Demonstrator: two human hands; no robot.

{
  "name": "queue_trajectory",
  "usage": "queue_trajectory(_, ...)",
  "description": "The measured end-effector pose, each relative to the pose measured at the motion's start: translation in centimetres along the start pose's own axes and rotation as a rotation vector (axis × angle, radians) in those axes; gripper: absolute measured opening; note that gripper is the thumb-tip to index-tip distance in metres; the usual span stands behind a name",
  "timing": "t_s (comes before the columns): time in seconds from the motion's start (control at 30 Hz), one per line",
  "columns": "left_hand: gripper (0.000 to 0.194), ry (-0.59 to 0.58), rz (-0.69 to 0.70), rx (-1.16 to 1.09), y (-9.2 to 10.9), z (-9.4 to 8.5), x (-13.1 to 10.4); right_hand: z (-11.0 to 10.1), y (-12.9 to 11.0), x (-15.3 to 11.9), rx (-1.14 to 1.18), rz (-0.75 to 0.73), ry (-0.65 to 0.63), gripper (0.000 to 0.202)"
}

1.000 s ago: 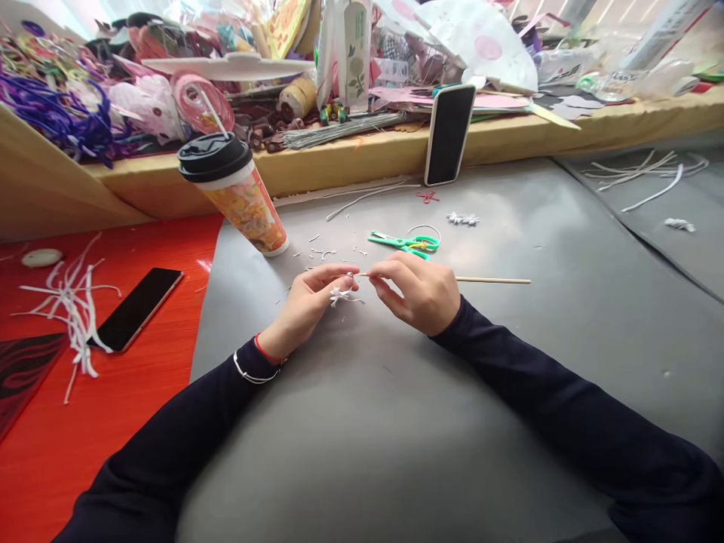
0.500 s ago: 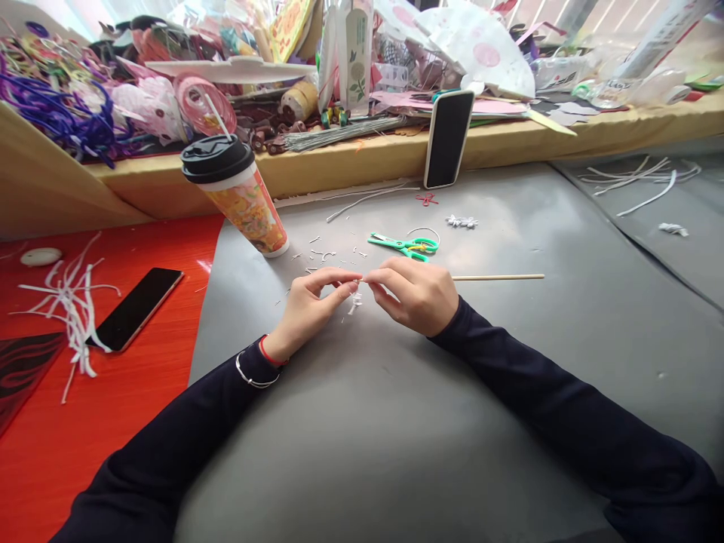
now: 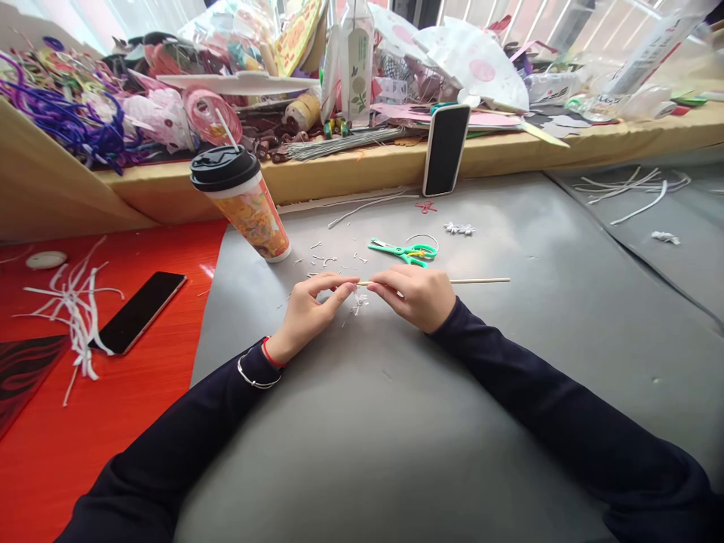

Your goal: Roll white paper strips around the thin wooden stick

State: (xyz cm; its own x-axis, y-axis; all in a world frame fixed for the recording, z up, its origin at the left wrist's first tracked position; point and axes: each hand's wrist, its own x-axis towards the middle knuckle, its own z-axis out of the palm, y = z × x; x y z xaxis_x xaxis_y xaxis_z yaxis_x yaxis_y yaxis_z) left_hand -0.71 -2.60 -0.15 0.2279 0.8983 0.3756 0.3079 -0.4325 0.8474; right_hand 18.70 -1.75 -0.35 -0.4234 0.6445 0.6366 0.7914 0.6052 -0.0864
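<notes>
My right hand (image 3: 415, 296) is closed in a pinch round a thin wooden stick (image 3: 480, 280). The stick's long end juts out to the right beyond the knuckles, and its short tip meets the fingertips of my left hand (image 3: 311, 303). Thumb and forefinger of that hand are pinched together, with a small white knotted cord (image 3: 358, 303) hanging just below them. How the cord and the stick's tip meet is hidden by the fingers. Green-handled scissors (image 3: 403, 251) lie just beyond my hands, near white cord snippets (image 3: 325, 262).
A lidded paper cup (image 3: 252, 211) stands at the back left. A phone (image 3: 446, 151) leans upright against the crowded ledge (image 3: 339, 175). Another phone (image 3: 141, 313) and white strips (image 3: 84, 317) lie left. White knots (image 3: 459, 229) and a red knot (image 3: 426, 207) lie behind the scissors.
The stick has shifted left, so less of it sticks out right of my right hand. More of its tip shows between my hands, which are slightly further apart.
</notes>
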Motion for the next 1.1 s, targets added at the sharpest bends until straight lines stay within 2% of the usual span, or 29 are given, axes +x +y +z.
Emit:
queue_trajectory(0.23, 0.022, -0.018, -0.026, 0.089, -0.4, -0.1, 0.2, 0.1, 0.0, -0.1, -0.019, -0.035, 0.007, 0.030)
queue_trajectory(0.5, 0.023, -0.164, 0.077, 0.320, -1.1, -0.3, 0.3, 0.5, 0.3, -0.3, -0.067, -0.100, -0.036, 0.029)
queue_trajectory(0.73, 0.026, -0.238, 0.125, 0.427, -1.1, -0.4, 0.4, 0.5, 0.2, -0.4, -0.103, -0.116, -0.059, 0.030)
queue_trajectory(0.83, 0.023, -0.227, 0.136, 0.434, -0.8, -0.4, 0.4, 0.4, 0.2, -0.3, -0.121, -0.139, -0.006, 0.029)
queue_trajectory(0.97, 0.019, -0.156, 0.183, 0.414, -0.3, -0.6, 0.7, 0.0, 0.1, 0.1, -0.144, -0.185, 0.101, 0.023)
queue_trajectory(1.1, 0.016, -0.106, 0.251, 0.421, -0.5, -0.7, 0.8, -0.3, 0.1, 0.2, -0.164, -0.229, 0.132, 0.020)
